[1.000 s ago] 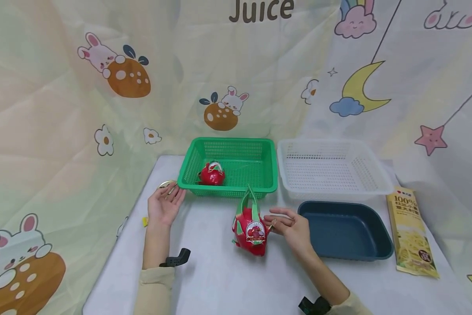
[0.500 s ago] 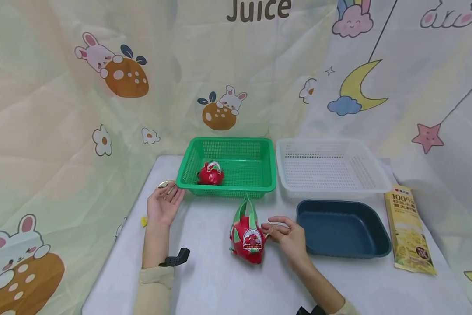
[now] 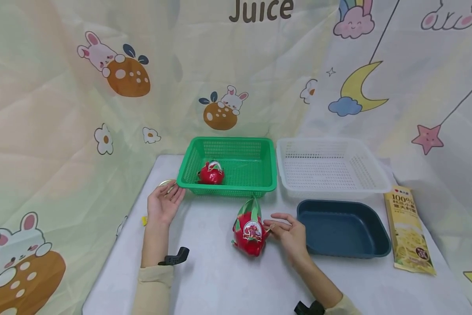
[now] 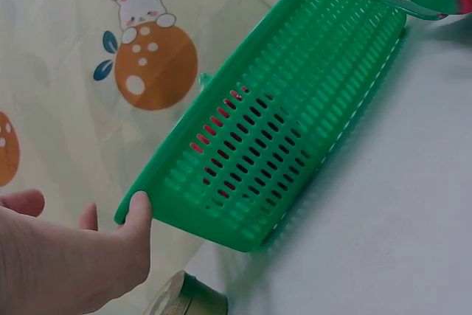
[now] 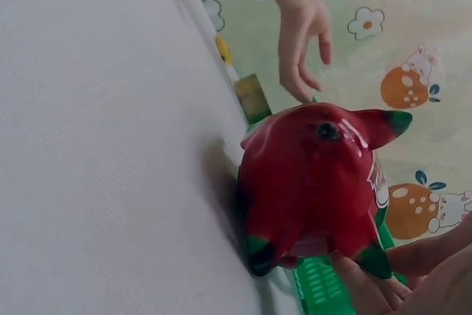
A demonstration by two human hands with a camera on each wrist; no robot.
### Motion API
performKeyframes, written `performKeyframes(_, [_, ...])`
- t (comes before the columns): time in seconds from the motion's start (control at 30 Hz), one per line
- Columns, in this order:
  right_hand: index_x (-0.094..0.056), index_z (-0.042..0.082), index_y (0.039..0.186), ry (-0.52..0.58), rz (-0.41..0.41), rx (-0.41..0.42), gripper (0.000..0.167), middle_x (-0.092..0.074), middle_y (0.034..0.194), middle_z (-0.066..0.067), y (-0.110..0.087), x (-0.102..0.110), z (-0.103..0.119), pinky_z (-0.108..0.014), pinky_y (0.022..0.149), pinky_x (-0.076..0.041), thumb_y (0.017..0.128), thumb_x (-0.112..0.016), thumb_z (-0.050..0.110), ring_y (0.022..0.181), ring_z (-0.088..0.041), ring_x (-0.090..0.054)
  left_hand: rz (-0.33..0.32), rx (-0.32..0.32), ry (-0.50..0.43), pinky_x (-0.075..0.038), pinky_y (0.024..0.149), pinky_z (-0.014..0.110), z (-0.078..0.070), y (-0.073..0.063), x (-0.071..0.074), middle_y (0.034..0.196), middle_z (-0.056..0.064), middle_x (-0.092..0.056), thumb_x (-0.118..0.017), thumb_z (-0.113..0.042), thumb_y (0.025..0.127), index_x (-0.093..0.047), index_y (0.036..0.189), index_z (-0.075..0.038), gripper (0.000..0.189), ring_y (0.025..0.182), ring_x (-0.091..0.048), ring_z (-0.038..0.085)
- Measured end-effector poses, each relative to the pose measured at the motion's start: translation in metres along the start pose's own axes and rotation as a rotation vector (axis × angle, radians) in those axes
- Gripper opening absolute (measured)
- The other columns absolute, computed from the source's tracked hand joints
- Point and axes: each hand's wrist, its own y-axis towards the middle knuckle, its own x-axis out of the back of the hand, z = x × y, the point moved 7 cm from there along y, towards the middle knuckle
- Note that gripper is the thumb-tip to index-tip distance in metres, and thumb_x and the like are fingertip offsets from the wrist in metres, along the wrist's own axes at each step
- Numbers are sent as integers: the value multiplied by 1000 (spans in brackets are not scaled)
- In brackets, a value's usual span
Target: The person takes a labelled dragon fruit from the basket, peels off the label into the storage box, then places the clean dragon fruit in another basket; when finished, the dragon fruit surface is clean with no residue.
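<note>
1. A backdrop (image 3: 259,65) is hanging behind the table (image 3: 212,280).
2. The left hand (image 3: 165,205), fingers extended, is touching the green basket's (image 3: 228,189) near left corner.
3. The right hand (image 3: 291,234) is pinching the dragon fruit (image 3: 248,239) at its side, near the table's middle.
4. A second fruit (image 3: 212,175) is lying in the green basket.
5. A white basket (image 3: 334,192) is standing by the table's far right corner.

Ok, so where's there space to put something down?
There's bare table between the left hand and the red dragon fruit, and more on the near side of the blue tray. The white basket looks empty too. It's crowded around the right hand, between fruit and tray, and where the yellow packet lies by the white basket's corner.
</note>
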Motion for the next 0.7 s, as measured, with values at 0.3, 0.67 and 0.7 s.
performKeyframes(0.3, [-60,-5,133,-106,15,-20,36,-74,118,-22,4,-2,4,-32,80,-64,98,-68,1,101,-26,-77,42,-15,21,-30,125,42,-2,-2,-1,166,18,-23,-40,-17,111,-41,150,-1,42,149,-34,33])
performKeyframes(0.67, [-62,-4,132,-219,85,78,37,-71,127,-22,7,-3,25,-23,88,-59,97,-71,3,116,-29,-71,-135,-61,160,-36,120,37,4,-6,-3,138,12,-43,-43,-10,107,-41,146,-10,39,122,-52,21])
performKeyframes(0.7, [-64,-4,131,-225,85,96,36,-72,126,-21,8,-2,29,-21,89,-58,96,-72,2,117,-29,-71,-164,-70,200,-38,118,35,5,-8,-4,132,9,-44,-44,-9,105,-43,142,-12,37,116,-53,19])
